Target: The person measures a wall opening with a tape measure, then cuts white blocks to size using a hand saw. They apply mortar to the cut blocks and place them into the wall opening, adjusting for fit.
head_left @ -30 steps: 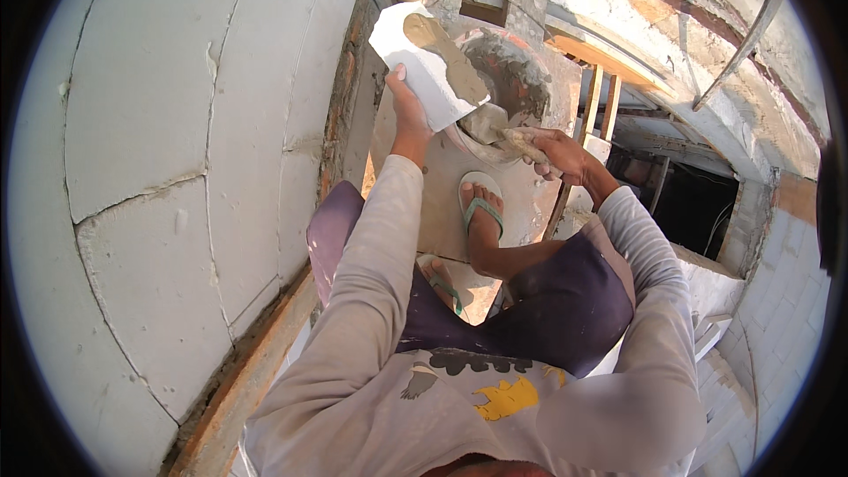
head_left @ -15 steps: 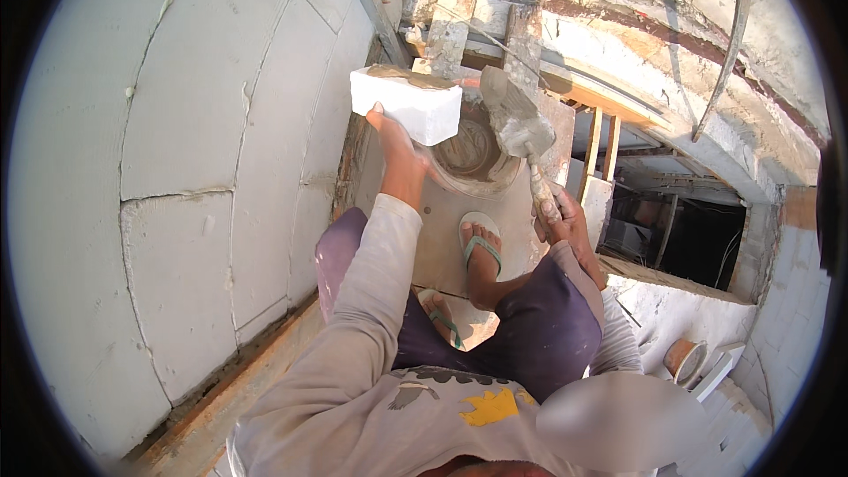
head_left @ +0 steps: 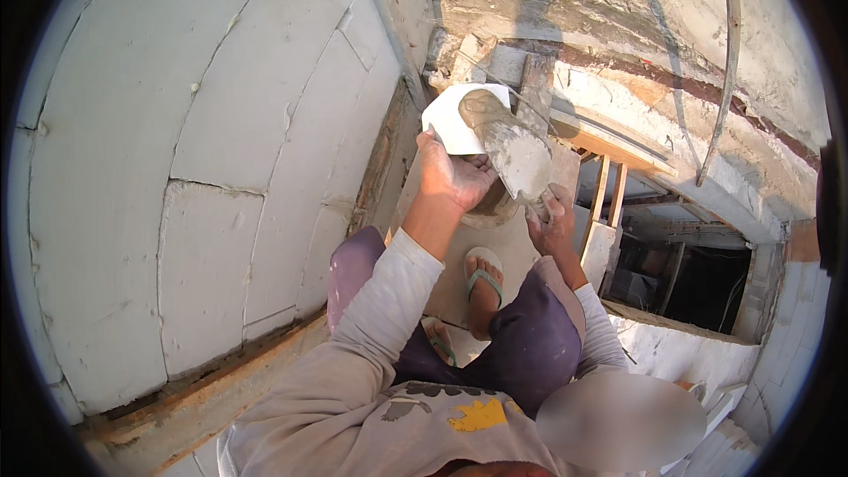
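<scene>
My left hand grips a white block from below, its thumb along the near side. The block is held tilted over a mortar bucket, which is mostly hidden by my hands and the trowel. In my right hand is a trowel, fingers closed round its handle. Its mortar-smeared blade lies against the block's right side. A lump of wet grey mortar sits where the blade tip meets the block.
A wall of large pale blocks rises close on my left. To the right, an opening drops to a dark space, with wooden battens along its edge. Boards lie ahead. My sandalled feet stand on the platform.
The block has been turned and tilted, and has moved right. My trowel blade, previously apart from it over the bucket, now touches its side. My hands are closer together.
</scene>
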